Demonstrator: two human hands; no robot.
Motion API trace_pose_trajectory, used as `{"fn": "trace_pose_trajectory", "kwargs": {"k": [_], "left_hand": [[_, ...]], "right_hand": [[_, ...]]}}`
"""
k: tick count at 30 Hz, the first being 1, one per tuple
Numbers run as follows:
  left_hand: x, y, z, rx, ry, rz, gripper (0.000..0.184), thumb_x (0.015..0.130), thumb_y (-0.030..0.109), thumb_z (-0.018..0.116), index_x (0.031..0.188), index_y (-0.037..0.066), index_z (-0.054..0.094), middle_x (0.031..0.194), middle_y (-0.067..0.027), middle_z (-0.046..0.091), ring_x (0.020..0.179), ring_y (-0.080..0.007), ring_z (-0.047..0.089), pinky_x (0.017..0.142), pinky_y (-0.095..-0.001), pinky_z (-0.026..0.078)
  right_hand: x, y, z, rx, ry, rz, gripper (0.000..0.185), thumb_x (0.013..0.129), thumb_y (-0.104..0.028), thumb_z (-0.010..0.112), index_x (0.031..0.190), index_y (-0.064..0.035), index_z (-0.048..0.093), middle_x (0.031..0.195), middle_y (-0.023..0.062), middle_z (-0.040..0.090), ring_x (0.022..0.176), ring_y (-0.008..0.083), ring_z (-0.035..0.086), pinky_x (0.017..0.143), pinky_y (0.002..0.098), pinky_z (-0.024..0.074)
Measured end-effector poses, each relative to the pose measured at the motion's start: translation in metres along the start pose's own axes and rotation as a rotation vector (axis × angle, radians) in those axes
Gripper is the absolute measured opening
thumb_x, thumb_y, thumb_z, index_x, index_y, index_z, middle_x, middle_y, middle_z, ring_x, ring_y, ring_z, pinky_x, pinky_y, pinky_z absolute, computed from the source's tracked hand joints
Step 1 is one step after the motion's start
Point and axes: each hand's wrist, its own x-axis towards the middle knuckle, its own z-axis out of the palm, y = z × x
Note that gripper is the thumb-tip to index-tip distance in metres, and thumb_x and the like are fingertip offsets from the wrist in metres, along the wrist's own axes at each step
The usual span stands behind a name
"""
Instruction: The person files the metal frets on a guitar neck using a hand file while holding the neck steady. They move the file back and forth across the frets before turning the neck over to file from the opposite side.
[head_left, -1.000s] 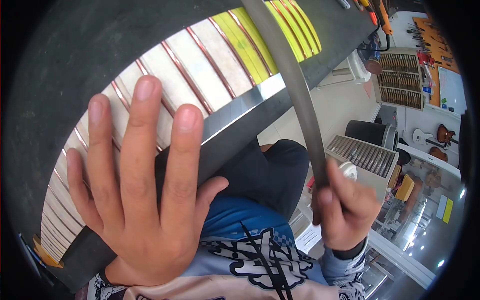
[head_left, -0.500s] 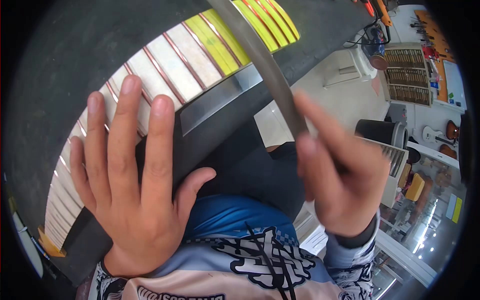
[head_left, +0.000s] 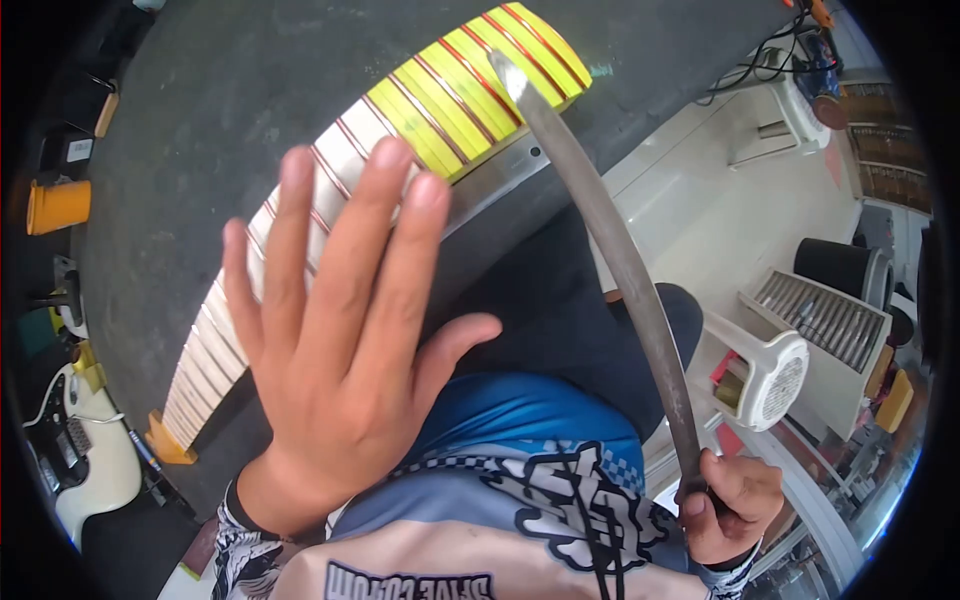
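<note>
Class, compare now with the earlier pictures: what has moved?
The right hand has drawn the long grey tool back, toward the lower right; its tip, previously out of frame, shows over the yellow section. The left hand has shifted along the fretted board toward that section. The right hand still grips the tool; the board remains on the dark table.

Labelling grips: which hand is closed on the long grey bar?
The right hand, fingers wrapped round the near end of the long grey bar. The left hand has its fingers spread over the fretted board, holding nothing.
</note>
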Motion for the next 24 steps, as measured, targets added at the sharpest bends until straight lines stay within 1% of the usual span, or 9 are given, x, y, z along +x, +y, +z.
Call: {"fn": "trace_pose_trajectory", "kwargs": {"k": [1, 4, 5, 8, 9, 12, 15, 18, 24], "left_hand": [[0.006, 0.0, 0.0, -0.004, 0.003, 0.016, 0.082, 0.083, 0.052, 0.071, 0.146, 0.004, 0.05, 0.151, -0.0142, 0.049, 0.143, -0.0408, 0.04, 0.115, -0.0545, 0.025], [0.016, 0.0, -0.001, 0.01, -0.043, 0.054, 0.082, 0.081, 0.052, 0.072, 0.146, 0.006, 0.051, 0.151, -0.0135, 0.05, 0.143, -0.0401, 0.04, 0.115, -0.0537, 0.025], [0.017, 0.0, 0.0, 0.006, -0.064, 0.046, 0.082, 0.081, 0.052, 0.072, 0.145, 0.006, 0.051, 0.151, -0.0133, 0.05, 0.143, -0.0395, 0.04, 0.115, -0.0531, 0.027], [0.015, -0.003, 0.009, 0.026, -0.033, 0.07, 0.082, 0.08, 0.053, 0.072, 0.145, 0.006, 0.052, 0.15, -0.0134, 0.05, 0.143, -0.039, 0.04, 0.114, -0.0526, 0.029], [0.015, -0.004, 0.011, 0.043, -0.008, 0.081, 0.084, 0.079, 0.056, 0.072, 0.144, 0.006, 0.053, 0.149, -0.0139, 0.051, 0.142, -0.0385, 0.042, 0.113, -0.0525, 0.031], [0.015, -0.002, 0.017, 0.068, 0.038, 0.081, 0.085, 0.078, 0.057, 0.073, 0.143, 0.006, 0.054, 0.147, -0.0143, 0.054, 0.14, -0.0385, 0.044, 0.113, -0.0524, 0.032], [0.014, -0.003, 0.02, 0.076, 0.067, 0.091, 0.084, 0.078, 0.057, 0.073, 0.142, 0.006, 0.055, 0.145, -0.0146, 0.055, 0.139, -0.0386, 0.046, 0.112, -0.0524, 0.032], [0.015, -0.003, 0.02, 0.074, 0.075, 0.093, 0.084, 0.079, 0.057, 0.073, 0.142, 0.005, 0.055, 0.145, -0.0146, 0.056, 0.139, -0.0387, 0.046, 0.111, -0.0523, 0.033], [0.017, -0.002, 0.019, 0.082, 0.064, 0.094, 0.086, 0.077, 0.058, 0.074, 0.142, 0.005, 0.055, 0.144, -0.0155, 0.056, 0.138, -0.0397, 0.047, 0.11, -0.0527, 0.034]], "right_hand": [[-0.004, 0.0, 0.0, -0.008, 0.014, 0.001, 0.048, 0.085, -0.008, 0.063, 0.133, -0.0045, 0.064, 0.054, 0.0073, 0.06, 0.042, 0.016, 0.058, 0.046, 0.0259, 0.0467], [-0.009, 0.002, -0.002, -0.009, 0.024, -0.014, 0.049, 0.08, -0.005, 0.063, 0.128, -0.0043, 0.067, 0.057, 0.0084, 0.062, 0.045, 0.0166, 0.06, 0.048, 0.0251, 0.0466], [-0.012, 0.002, 0.0, 0.029, 0.047, 0.022, 0.048, 0.076, -0.004, 0.063, 0.124, -0.0037, 0.07, 0.059, 0.0085, 0.063, 0.046, 0.017, 0.061, 0.049, 0.0253, 0.0467], [-0.012, 0.003, 0.002, 0.042, 0.064, 0.011, 0.047, 0.077, -0.004, 0.063, 0.123, -0.0037, 0.071, 0.058, 0.0078, 0.061, 0.046, 0.0171, 0.059, 0.049, 0.0258, 0.0461], [-0.012, 0.005, 0.002, 0.026, 0.052, -0.006, 0.047, 0.076, -0.004, 0.064, 0.123, -0.0043, 0.071, 0.056, 0.007, 0.06, 0.044, 0.0172, 0.056, 0.048, 0.0264, 0.0448], [-0.013, 0.007, 0.004, 0.034, 0.048, 0.0, 0.047, 0.076, -0.004, 0.064, 0.122, -0.0051, 0.071, 0.056, 0.0074, 0.06, 0.044, 0.0171, 0.055, 0.047, 0.0267, 0.0435], [-0.016, 0.007, 0.01, 0.043, 0.062, 0.029, 0.046, 0.076, -0.003, 0.064, 0.122, -0.0062, 0.072, 0.059, 0.0082, 0.061, 0.044, 0.0174, 0.055, 0.048, 0.027, 0.0434], [-0.018, 0.007, 0.014, -0.024, 0.069, -0.003, 0.046, 0.076, -0.002, 0.064, 0.121, -0.0068, 0.072, 0.06, 0.0086, 0.062, 0.044, 0.0181, 0.055, 0.048, 0.027, 0.0438], [-0.018, 0.006, 0.018, -0.051, 0.069, 0.011, 0.047, 0.075, -0.001, 0.064, 0.121, -0.0069, 0.072, 0.061, 0.0088, 0.062, 0.046, 0.0186, 0.056, 0.049, 0.0275, 0.0454]]}}
